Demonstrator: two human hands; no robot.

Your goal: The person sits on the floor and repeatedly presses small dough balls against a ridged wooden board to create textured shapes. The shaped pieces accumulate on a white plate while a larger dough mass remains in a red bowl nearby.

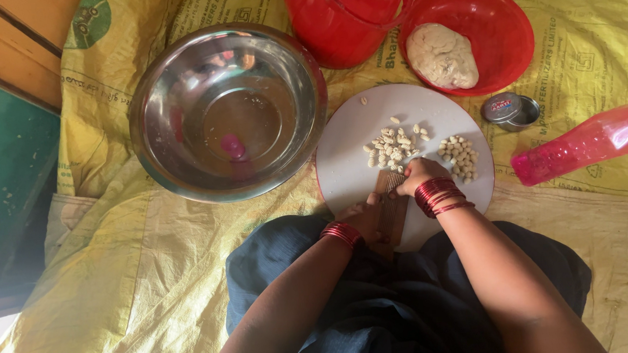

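Observation:
A round white board (350, 159) lies on yellow sacking in front of my lap. On it sit two heaps of small shaped dough pieces (394, 146), the second heap (459, 155) further right. A brown ridged wooden comb (391, 208) rests on the board's near edge. My left hand (363, 219) holds the comb's lower part steady. My right hand (418, 174) presses its fingertips on the comb's top end; whether dough lies under them is hidden. Both wrists wear red bangles.
A large empty steel bowl (228, 112) stands to the left. A red bucket (347, 16) and a red bowl (518, 37) holding a lump of dough (442, 55) stand behind the board. A small round tin (510, 110) and a pink bottle (588, 142) lie to the right.

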